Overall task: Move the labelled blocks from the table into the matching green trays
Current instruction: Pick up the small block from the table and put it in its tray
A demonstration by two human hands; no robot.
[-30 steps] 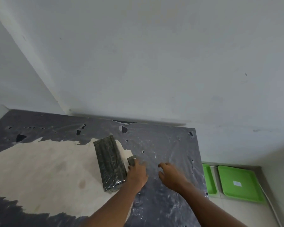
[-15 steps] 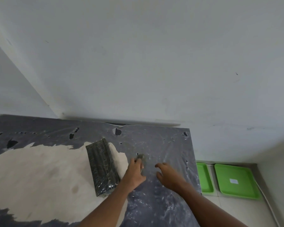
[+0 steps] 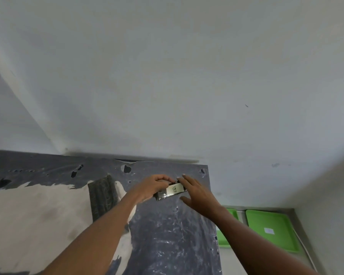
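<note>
A small dark block (image 3: 170,191) with a white label marked "B" is tilted up off the table (image 3: 167,235) near its far right corner. My left hand (image 3: 153,186) grips its left end. My right hand (image 3: 197,192) touches its right end with fingers spread along the far edge. A larger dark plastic-wrapped block (image 3: 101,197) lies flat on the table to the left of my left forearm. Two green trays rest on the floor to the right: the near one (image 3: 224,235) is mostly hidden by my right arm, the far one (image 3: 272,229) carries a small white label.
The table is covered in torn dark plastic with a bare pale patch (image 3: 38,215) on the left. White walls stand close behind and to the right. A white cable (image 3: 304,249) runs along the floor beside the far tray.
My left hand moved right from beside the large block and lifted the small block so its label shows. My right hand moved up to meet its other end.
</note>
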